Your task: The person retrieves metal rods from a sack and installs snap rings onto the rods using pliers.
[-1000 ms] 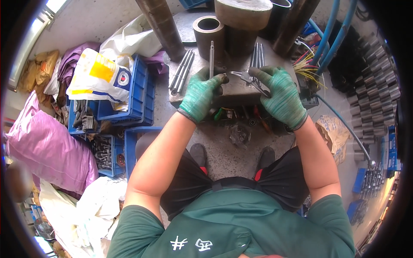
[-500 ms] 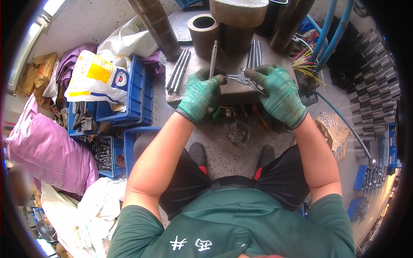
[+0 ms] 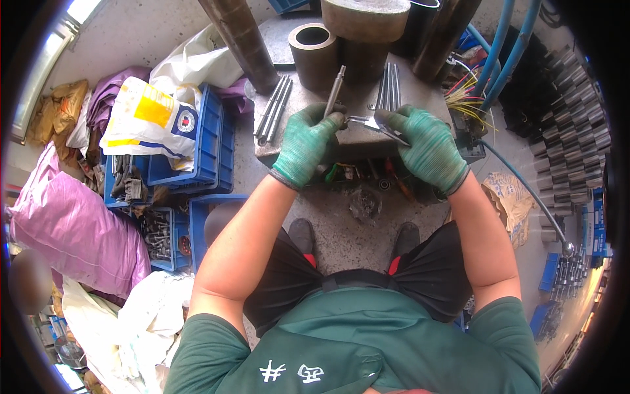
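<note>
In my left hand [image 3: 305,143], gloved in green, a slim metal rod [image 3: 335,90] stands up, its top tilted to the right. My right hand [image 3: 429,146], in a matching glove, is closed around thin-nosed pliers [image 3: 372,123]. The pliers' jaws point left and reach the fingers of my left hand, close to the rod's lower end; whether they touch the rod is hidden. Both hands are over the near edge of a metal work block [image 3: 357,150]. Several similar rods [image 3: 273,113] lie on the block's left side, and another bundle of rods [image 3: 390,85] lies by my right hand.
Behind the hands stand a hollow steel cylinder [image 3: 312,59], a thick round ram [image 3: 365,20] and two upright columns [image 3: 244,46]. Coloured wires [image 3: 467,95] and blue hoses [image 3: 513,56] hang at the right. Blue crates [image 3: 209,141] and a pink sack [image 3: 79,226] are at the left.
The rod's top has tipped to the right and slightly downward. My left hand has turned a little with it. My right hand has shifted slightly downward with the pliers.
</note>
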`<action>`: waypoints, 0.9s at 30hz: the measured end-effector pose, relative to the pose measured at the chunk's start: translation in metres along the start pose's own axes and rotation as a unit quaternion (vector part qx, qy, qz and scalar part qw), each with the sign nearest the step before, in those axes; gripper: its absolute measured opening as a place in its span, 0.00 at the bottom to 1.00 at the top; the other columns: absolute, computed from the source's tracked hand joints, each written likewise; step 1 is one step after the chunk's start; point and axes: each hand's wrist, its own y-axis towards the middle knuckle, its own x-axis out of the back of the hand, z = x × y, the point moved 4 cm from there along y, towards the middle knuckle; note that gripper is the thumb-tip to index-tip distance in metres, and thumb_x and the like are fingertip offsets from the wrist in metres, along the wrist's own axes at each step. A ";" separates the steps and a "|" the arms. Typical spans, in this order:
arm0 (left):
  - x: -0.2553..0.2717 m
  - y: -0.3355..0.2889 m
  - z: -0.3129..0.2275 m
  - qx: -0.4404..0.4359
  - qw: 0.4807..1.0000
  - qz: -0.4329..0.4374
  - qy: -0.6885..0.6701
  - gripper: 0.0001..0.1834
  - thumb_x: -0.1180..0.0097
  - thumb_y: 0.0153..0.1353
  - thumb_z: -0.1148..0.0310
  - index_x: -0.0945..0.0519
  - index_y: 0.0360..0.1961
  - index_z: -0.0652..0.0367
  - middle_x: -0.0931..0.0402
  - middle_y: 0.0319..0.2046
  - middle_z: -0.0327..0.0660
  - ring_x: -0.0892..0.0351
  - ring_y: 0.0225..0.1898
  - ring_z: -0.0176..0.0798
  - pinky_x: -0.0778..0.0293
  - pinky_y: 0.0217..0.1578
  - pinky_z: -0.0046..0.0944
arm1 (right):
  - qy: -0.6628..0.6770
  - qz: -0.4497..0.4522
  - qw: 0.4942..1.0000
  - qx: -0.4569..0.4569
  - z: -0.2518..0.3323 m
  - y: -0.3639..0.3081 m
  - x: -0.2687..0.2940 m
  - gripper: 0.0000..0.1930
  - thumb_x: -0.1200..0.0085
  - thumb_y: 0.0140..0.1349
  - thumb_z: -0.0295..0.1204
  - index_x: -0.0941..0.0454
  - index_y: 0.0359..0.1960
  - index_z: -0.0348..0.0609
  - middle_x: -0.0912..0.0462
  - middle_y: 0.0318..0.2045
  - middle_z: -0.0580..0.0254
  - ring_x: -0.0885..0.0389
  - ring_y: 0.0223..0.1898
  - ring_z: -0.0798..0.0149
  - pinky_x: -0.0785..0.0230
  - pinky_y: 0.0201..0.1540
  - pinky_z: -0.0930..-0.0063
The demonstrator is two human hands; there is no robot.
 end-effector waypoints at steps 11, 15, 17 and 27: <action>0.007 0.002 0.004 -0.037 0.998 0.005 0.056 0.19 0.47 0.71 0.67 0.16 0.57 0.65 0.14 0.40 0.39 0.22 0.36 0.28 0.26 0.36 0.29 | 0.183 -0.066 0.977 -0.093 -0.030 0.002 0.015 0.26 0.38 0.61 0.25 0.20 0.63 0.38 0.12 0.50 0.41 0.12 0.51 0.51 0.23 0.57 0.65; 0.010 0.004 0.008 -0.112 0.989 0.008 0.100 0.18 0.44 0.69 0.72 0.16 0.57 0.65 0.14 0.41 0.40 0.20 0.40 0.29 0.24 0.42 0.31 | 0.158 -0.006 0.982 -0.108 -0.033 0.003 0.018 0.27 0.38 0.59 0.26 0.19 0.63 0.38 0.12 0.49 0.40 0.11 0.50 0.51 0.23 0.56 0.65; 0.009 0.002 0.001 -0.140 0.984 0.011 0.114 0.18 0.43 0.68 0.74 0.16 0.58 0.66 0.14 0.42 0.41 0.19 0.42 0.30 0.22 0.45 0.32 | 0.167 0.052 0.980 -0.092 -0.034 0.002 0.020 0.27 0.39 0.59 0.26 0.19 0.63 0.39 0.12 0.48 0.39 0.11 0.48 0.53 0.23 0.56 0.65; 0.001 -0.011 -0.004 0.016 0.990 0.139 -0.021 0.20 0.45 0.73 0.69 0.19 0.61 0.66 0.15 0.45 0.43 0.18 0.47 0.33 0.21 0.50 0.34 | 0.230 0.161 0.958 -0.065 -0.022 -0.003 0.008 0.28 0.37 0.58 0.26 0.19 0.64 0.44 0.11 0.50 0.46 0.11 0.49 0.58 0.22 0.56 0.66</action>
